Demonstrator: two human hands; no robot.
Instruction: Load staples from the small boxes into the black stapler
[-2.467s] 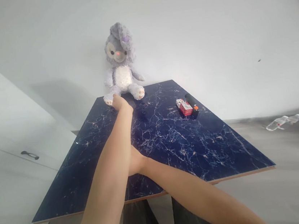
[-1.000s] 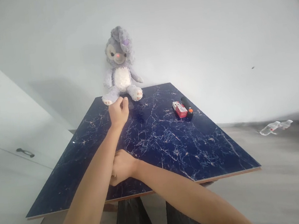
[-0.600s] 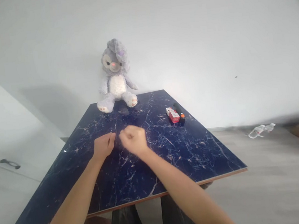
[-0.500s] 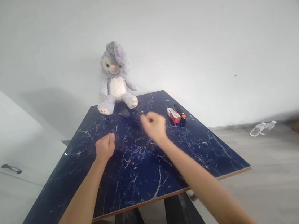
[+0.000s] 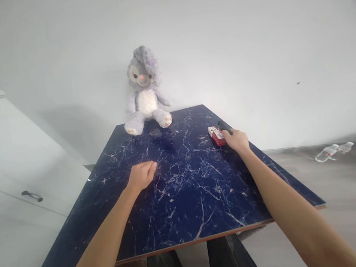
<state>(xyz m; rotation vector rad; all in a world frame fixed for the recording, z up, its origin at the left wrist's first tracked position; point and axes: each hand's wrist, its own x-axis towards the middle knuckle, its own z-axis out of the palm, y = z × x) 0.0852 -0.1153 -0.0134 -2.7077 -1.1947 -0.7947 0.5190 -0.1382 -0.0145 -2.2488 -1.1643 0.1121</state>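
My right hand (image 5: 238,140) is closed around the near part of a black elongated object (image 5: 224,126) on the right side of the table; the far end shows past my fingers. Directly left of that hand lies a small red-and-white box (image 5: 218,136). My left hand (image 5: 142,175) is a loose fist over the middle left of the table, with nothing seen in it. At the far edge a grey plush rabbit (image 5: 147,102) with a white belly sits upright, out of reach of both hands.
The dark blue marbled table (image 5: 186,201) has its far edge near a white wall. White cabinet drawers (image 5: 14,171) stand at the left. Clear plastic bottles (image 5: 328,152) lie on the floor to the right.
My right hand has moved right from the middle of the table and taken hold of the black object. The view has turned slightly left; my left hand stays a fist.
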